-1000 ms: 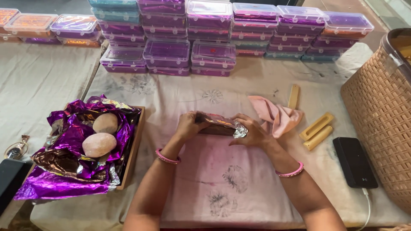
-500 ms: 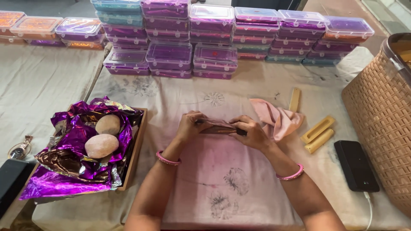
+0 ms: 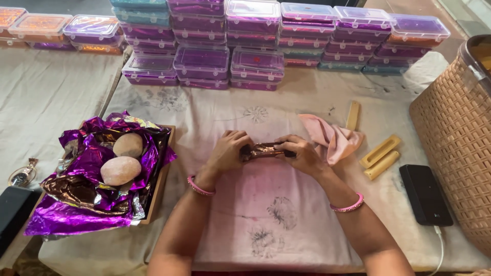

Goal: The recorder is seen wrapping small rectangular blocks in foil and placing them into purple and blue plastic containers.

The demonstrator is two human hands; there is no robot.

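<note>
At the far left edge, a dark flat object (image 3: 13, 214) and a small metal item (image 3: 20, 176) lie on the cloth-covered tabletop (image 3: 286, 214). Beside them, a shallow wooden tray (image 3: 164, 174) is lined with crumpled purple foil sheets (image 3: 76, 214). Two pale rounded lumps (image 3: 121, 170) rest in the foil, one behind the other, within reach of the left hand; the tray wall is judged to keep both from rolling.

At centre, a small brown foil-wrapped piece (image 3: 263, 151) is held just above the tabletop between both hands. The left hand (image 3: 227, 151) is closed on its left end and the right hand (image 3: 303, 154) on its right end, fingers curled tightly around the wrapper. This two-ended grip is judged suited to twisting or tightening the foil.

Just right of the right hand, a pink cloth (image 3: 332, 138) lies bunched. Three yellow wooden bars (image 3: 379, 151) lie near it, one upright in view, two aslant. A black phone (image 3: 425, 194) with a white cable lies flat beside a woven tan basket (image 3: 455, 138) at the right edge.

Along the back, clear lidded boxes (image 3: 255, 41) are stacked in rows, mostly with purple contents; those at far left show orange. Label details cannot be read.
</note>
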